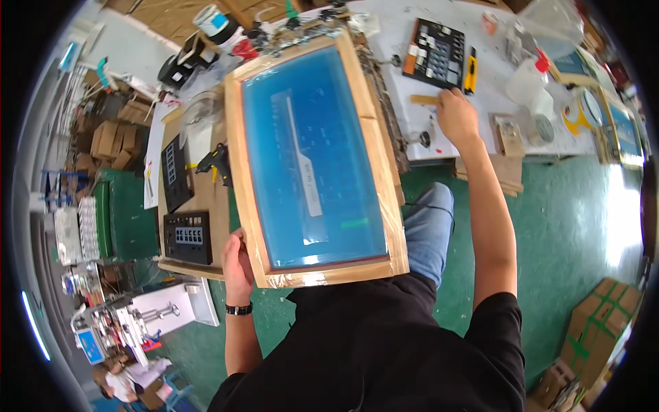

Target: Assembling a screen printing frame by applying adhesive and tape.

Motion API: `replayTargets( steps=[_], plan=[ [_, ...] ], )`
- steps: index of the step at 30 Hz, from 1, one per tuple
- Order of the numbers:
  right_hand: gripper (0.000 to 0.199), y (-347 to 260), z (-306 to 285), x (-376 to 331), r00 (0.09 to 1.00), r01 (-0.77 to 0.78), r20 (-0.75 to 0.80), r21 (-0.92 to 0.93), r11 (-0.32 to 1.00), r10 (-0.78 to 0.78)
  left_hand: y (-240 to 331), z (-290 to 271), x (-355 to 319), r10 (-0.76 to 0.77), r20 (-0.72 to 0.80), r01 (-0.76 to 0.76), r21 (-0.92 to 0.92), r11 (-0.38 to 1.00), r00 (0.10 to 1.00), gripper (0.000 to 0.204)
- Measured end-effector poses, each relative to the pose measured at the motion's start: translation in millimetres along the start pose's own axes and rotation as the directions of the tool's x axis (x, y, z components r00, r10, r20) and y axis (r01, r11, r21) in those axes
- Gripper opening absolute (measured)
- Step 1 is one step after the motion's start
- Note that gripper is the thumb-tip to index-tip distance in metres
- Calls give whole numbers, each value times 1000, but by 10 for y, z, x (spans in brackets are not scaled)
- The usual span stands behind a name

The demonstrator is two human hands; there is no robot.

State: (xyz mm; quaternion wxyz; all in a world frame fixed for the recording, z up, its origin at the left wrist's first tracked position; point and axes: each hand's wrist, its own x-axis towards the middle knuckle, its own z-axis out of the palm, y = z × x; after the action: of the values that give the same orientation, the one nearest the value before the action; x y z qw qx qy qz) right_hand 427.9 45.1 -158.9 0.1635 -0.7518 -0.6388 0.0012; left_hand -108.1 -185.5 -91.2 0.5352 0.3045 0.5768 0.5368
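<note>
Workshop, green floor [576,226]; white desk [480,130] at far side. Left hand [237,264] fingers grip near corner of wooden frame [384,199] with blue screen. Right hand [456,117] fingers closed on wooden stick [424,99] at desk's near edge.

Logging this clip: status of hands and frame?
Left hand grips blue-mesh wooden screen frame at its near corner. Right hand on flat wooden stick, white table. Nothing obstructing.

Left hand [237,264] curled in a grip; right hand [456,117] stretched forward.
</note>
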Motion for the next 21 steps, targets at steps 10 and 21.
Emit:
replayTargets(
  steps=[10, 21],
  plan=[
    [13, -126, -823, -892, 990, 130, -137, 705, 697, -46, 25, -167, -8, -33, 119, 35, -11, 999, 992, 40],
    [24, -32, -1129, -1708, 925, 320, -83, 701, 637, -372, 207, 73, 18, -115, -23, 117, 117, 986, 993, 42]
  ],
)
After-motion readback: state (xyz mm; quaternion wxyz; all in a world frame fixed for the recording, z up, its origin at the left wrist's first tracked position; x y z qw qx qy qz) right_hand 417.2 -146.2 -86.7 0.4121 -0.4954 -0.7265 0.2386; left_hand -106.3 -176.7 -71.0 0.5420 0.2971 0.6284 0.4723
